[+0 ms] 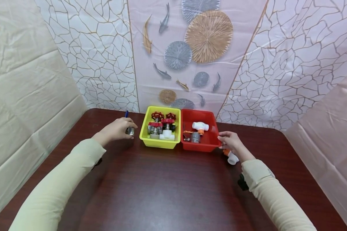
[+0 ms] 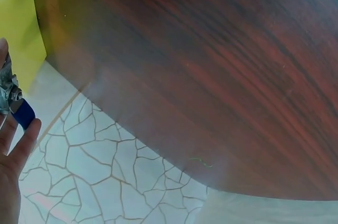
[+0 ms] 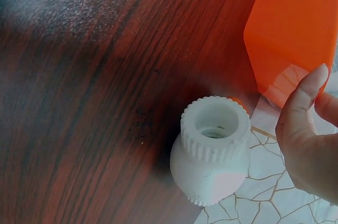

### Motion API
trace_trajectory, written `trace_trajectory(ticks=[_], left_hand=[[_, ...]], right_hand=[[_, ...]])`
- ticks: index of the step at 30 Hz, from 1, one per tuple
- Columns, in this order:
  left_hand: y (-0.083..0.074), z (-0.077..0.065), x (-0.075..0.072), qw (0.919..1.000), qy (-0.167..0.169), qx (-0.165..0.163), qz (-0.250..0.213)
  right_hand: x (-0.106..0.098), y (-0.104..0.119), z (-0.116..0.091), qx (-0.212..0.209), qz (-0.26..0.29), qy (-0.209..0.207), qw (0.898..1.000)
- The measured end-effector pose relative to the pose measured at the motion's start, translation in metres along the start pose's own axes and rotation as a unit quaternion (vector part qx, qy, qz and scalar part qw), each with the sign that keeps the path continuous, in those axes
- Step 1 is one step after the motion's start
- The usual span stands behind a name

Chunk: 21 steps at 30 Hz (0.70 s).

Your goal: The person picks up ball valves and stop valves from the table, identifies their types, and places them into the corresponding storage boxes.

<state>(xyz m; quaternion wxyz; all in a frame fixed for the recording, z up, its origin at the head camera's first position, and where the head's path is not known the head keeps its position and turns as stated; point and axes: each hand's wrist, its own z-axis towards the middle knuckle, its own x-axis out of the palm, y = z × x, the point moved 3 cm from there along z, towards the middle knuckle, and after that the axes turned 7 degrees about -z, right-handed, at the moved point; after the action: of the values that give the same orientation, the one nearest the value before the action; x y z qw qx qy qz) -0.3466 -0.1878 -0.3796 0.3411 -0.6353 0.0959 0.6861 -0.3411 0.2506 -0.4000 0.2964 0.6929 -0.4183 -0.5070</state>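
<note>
My left hand (image 1: 120,128) grips a metal ball valve (image 1: 130,131) with a blue lever handle (image 2: 23,114), left of the yellow bin (image 1: 159,144). Part of the valve is hidden by the fingers. At the right side of the red bin (image 1: 199,147), my right hand (image 1: 230,140) pinches the rim between thumb and fingers. Inside the red bin lie a white plastic valve (image 1: 200,126) with an orange handle, a grey valve (image 1: 195,137) and a small metal valve (image 1: 186,139). Below my right hand, a white valve (image 3: 211,155) with an orange part rests on the table.
Several valves with red handwheels (image 1: 157,116), a red-handled valve (image 1: 155,127) and a white tee fitting (image 1: 167,135) fill the yellow bin. Both bins stand side by side near the back edge of the dark wood table (image 1: 150,186). Patterned cloth (image 1: 104,57) hangs behind it.
</note>
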Motion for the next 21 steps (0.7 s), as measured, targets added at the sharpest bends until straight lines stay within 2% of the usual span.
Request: trace_trajectory(ticks=[5,11,21], left_hand=[[-0.004,0.001,-0.007,0.9998,-0.005,0.02,0.008],[-0.009,0.007,-0.016,0.9998,0.003,0.015,0.014],[-0.035,0.037,-0.034,0.9973,0.016,0.045,0.056]], right_hand=[[0.001,0.001,-0.001,-0.001,-0.001,-0.002,1.0],[0.0,0.0,-0.001,0.001,-0.006,-0.001,1.0],[0.002,0.002,-0.002,-0.012,0.007,0.005,1.0]])
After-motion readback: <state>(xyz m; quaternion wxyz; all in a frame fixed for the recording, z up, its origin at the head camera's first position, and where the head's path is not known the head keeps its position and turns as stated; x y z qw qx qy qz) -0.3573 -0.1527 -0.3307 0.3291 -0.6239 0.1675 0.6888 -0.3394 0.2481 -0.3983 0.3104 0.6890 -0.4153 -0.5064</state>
